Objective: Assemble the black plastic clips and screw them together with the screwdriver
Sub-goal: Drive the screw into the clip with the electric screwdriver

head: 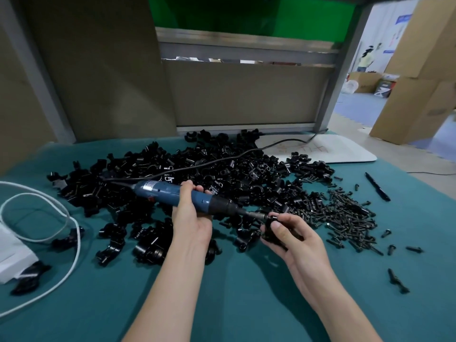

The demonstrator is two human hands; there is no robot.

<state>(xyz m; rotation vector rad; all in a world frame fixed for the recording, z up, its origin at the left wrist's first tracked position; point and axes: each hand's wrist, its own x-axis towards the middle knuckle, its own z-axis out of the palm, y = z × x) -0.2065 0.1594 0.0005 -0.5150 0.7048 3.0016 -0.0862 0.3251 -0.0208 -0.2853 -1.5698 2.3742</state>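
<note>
My left hand (191,215) grips the blue electric screwdriver (162,193), which lies level and points right. Its bit tip meets a black plastic clip (270,234) that my right hand (293,234) pinches between thumb and fingers just above the table. A large pile of loose black clips (222,166) covers the middle of the teal cloth behind both hands. To the right lies a heap of black screws (348,215).
The screwdriver's black cord (222,159) runs back over the pile to the far right. A white cable (61,218) loops at the left beside a white box (12,255). A black pen (377,186) lies far right; a white board (333,149) sits behind.
</note>
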